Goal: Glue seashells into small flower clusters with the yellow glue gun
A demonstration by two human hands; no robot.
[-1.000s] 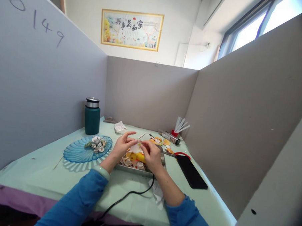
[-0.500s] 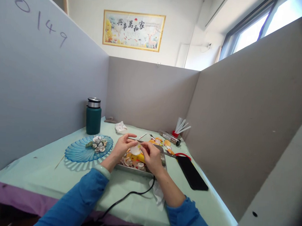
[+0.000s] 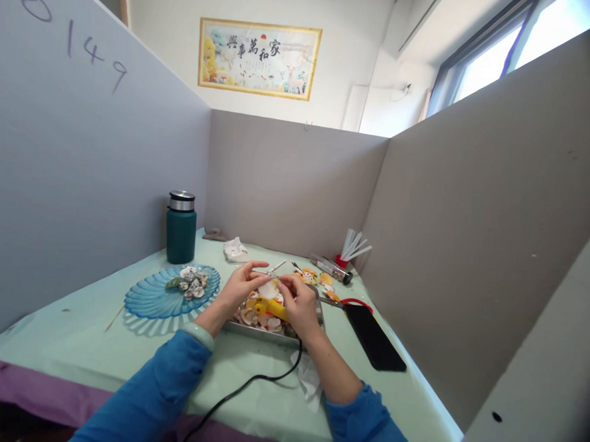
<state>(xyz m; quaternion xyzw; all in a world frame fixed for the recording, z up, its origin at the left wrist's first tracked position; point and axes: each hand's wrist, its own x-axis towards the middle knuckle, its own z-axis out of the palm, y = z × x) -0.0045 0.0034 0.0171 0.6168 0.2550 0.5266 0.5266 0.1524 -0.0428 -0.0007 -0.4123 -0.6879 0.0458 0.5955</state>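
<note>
Above the metal tray [image 3: 261, 332], a pale, whitish seashell [image 3: 268, 289] with a yellowish patch is held up between my two hands. My left hand [image 3: 240, 287] pinches its upper left side with thumb and fingers. On the other side, my right hand [image 3: 298, 302] grips the shell's right edge with bent fingers. Below them in the tray lies a yellow glue gun [image 3: 274, 309], partly hidden by my right hand. Loose seashells [image 3: 252, 317] fill the tray around it. A black cord [image 3: 256, 377] runs from the tray to the front table edge.
On the left stand a blue scalloped plate [image 3: 147, 299] bearing shells and a green flask [image 3: 180, 235]. To the right lie a black phone [image 3: 375, 338], red-handled scissors [image 3: 360, 303] and a clear tube [image 3: 334, 270]. White sticks [image 3: 355, 244] stand in a red holder. Crumpled tissue [image 3: 310, 381] lies before the tray.
The shell has tilted slightly and risen a little between my fingers, showing more of the glue gun below. Both hands keep their hold; the camera view has shifted slightly.
</note>
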